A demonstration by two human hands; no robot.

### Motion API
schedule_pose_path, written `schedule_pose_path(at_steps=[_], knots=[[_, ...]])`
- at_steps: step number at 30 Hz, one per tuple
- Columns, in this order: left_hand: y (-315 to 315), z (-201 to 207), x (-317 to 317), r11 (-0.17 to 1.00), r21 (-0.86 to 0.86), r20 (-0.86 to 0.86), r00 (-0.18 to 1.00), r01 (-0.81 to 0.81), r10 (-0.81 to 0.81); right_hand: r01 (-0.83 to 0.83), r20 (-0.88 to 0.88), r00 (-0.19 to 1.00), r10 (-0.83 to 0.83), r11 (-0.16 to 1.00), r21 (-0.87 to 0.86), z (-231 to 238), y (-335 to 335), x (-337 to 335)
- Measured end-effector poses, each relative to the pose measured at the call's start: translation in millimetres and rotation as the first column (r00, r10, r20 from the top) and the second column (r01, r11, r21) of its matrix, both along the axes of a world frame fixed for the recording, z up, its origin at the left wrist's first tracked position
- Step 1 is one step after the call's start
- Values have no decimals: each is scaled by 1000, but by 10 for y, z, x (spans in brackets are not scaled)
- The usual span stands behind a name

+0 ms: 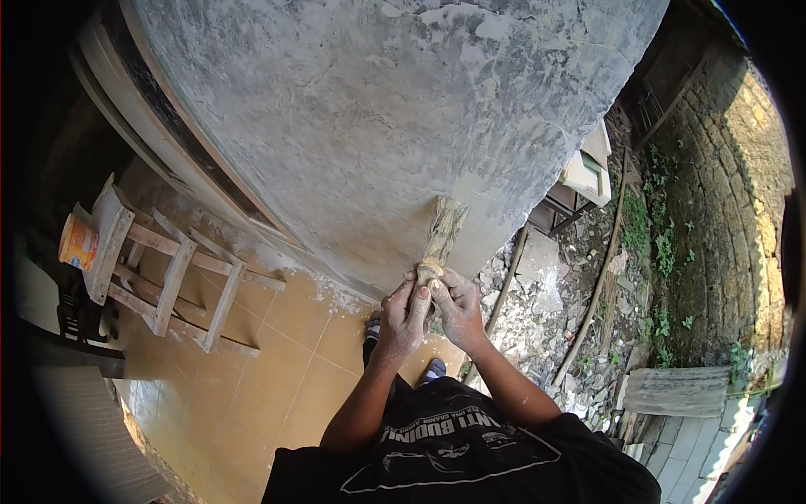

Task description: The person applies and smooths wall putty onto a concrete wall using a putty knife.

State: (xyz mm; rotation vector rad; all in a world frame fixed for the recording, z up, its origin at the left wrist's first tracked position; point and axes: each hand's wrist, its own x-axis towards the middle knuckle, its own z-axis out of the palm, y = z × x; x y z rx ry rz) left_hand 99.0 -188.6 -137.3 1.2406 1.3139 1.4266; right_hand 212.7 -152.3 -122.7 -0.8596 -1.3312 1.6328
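Both my hands are closed around the bound, narrow end of a long-bristled brush (444, 230) caked with pale plaster or paint. My left hand (406, 314) and my right hand (458, 311) meet side by side, thumbs close together, dusted white. The brush points away from me, its bristle tip against or just in front of the patchy grey wall (336, 109); whether it touches cannot be told. Around the tip, a damp-looking lighter strip runs down the wall near its right edge. The handle end is hidden in my fingers.
At left stands a wooden step stand (168, 277) with an orange bucket (78, 241) at its top. Tan floor tiles (294, 370) lie below. To the right, rubble (537, 311) and long poles (600, 286) run beside a brick wall (714, 193).
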Motion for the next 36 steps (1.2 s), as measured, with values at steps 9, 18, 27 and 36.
schedule_pose_path(at_steps=[9,18,27,36], knots=[[100,115,0,999,52,-26,1000,-16,17,-14,-52,998,21,991,130,126,107,-25],[97,142,-1,998,54,-4,1000,-23,23,63,44,997,-70,988,138,140,84,-63],[92,358,-30,999,39,30,999,10,-11,57,-168,985,-25,980,190,318,72,-107],[117,324,5,997,81,-12,1000,-15,16,71,-139,989,-44,978,194,290,78,-84]])
